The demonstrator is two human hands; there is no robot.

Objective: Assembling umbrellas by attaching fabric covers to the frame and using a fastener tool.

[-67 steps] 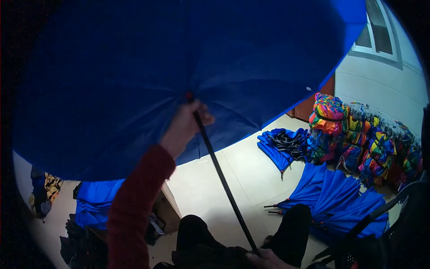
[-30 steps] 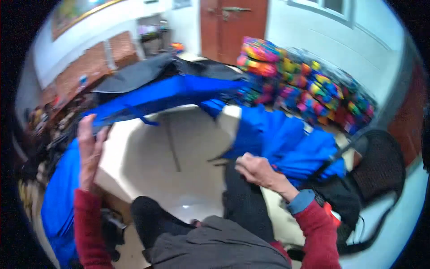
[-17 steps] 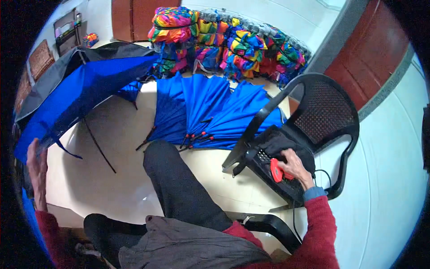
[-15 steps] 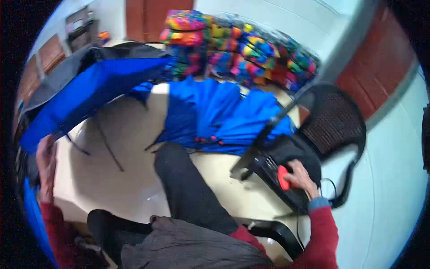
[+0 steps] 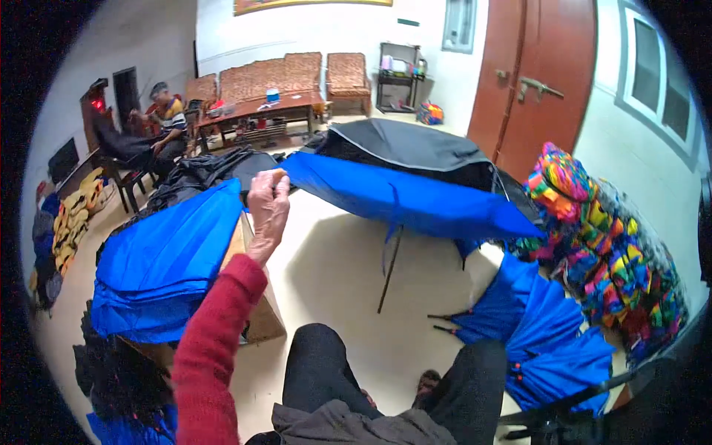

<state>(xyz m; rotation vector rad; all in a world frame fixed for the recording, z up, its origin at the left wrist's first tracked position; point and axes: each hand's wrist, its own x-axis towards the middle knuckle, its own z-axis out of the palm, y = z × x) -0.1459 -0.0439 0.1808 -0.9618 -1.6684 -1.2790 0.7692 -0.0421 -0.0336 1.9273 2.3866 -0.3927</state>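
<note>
Blue umbrella (image 5: 423, 196) is looking light, offering its mid-frame shaft (image 5: 391, 270) for holding; whether your left hand (image 5: 268, 211) is pinching is unclear, right hand unseen.

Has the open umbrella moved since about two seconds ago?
Yes, downward: the open umbrella hid nearly all of the red-brown door then; now most of that door shows above it.

Spread umbrella (image 5: 445, 200): lay ahead of the knees (image 5: 315, 356). Folded umbrellas (image 5: 538, 311): lay to its right, bundles (image 5: 593, 245) beyond them. Table (image 5: 245, 117): stood farther back, before seats (image 5: 285, 78).
</note>
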